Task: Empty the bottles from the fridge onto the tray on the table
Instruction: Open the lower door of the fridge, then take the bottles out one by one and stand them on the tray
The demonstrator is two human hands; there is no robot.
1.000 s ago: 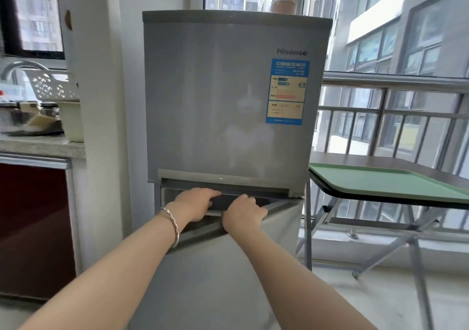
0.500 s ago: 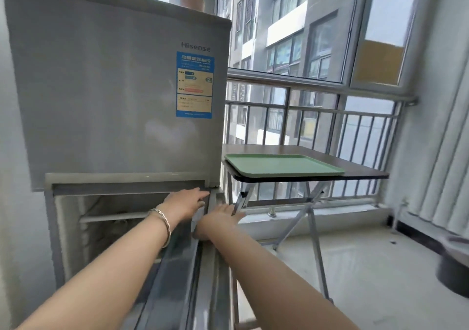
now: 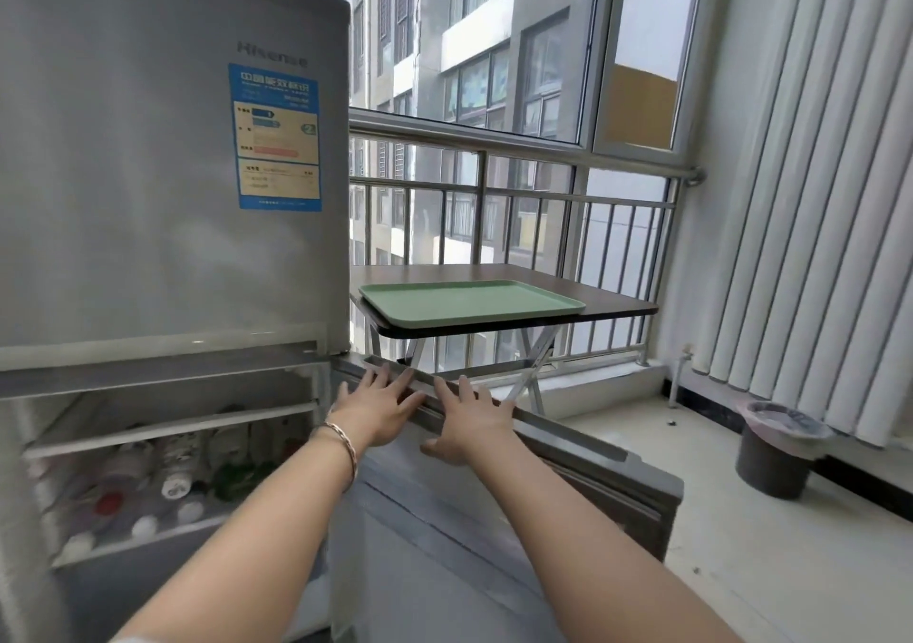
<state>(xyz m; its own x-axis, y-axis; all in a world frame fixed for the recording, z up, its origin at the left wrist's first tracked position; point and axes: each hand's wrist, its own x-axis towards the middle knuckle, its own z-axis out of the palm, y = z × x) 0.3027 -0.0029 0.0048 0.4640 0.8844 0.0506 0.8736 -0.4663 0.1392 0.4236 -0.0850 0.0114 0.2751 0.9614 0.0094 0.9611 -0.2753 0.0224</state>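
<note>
The grey fridge (image 3: 148, 173) fills the left. Its lower door (image 3: 494, 484) is swung open toward the right. My left hand (image 3: 378, 407) and my right hand (image 3: 469, 420) rest flat on the door's top edge, fingers spread, holding nothing. Inside the lower compartment several bottles (image 3: 173, 464) stand on a shelf, with white and red caps showing; the view of them is blurry. A green tray (image 3: 469, 302) lies bare on a small brown folding table (image 3: 617, 304) to the right of the fridge.
A metal railing (image 3: 518, 188) and windows run behind the table. A dark bin (image 3: 773, 449) with a liner stands on the floor at the right, below a ribbed white wall. Pale floor lies open between the fridge door and the bin.
The lower fridge door has swung from nearly shut to wide open under both hands. My view has turned right, and the bottles inside now show.
</note>
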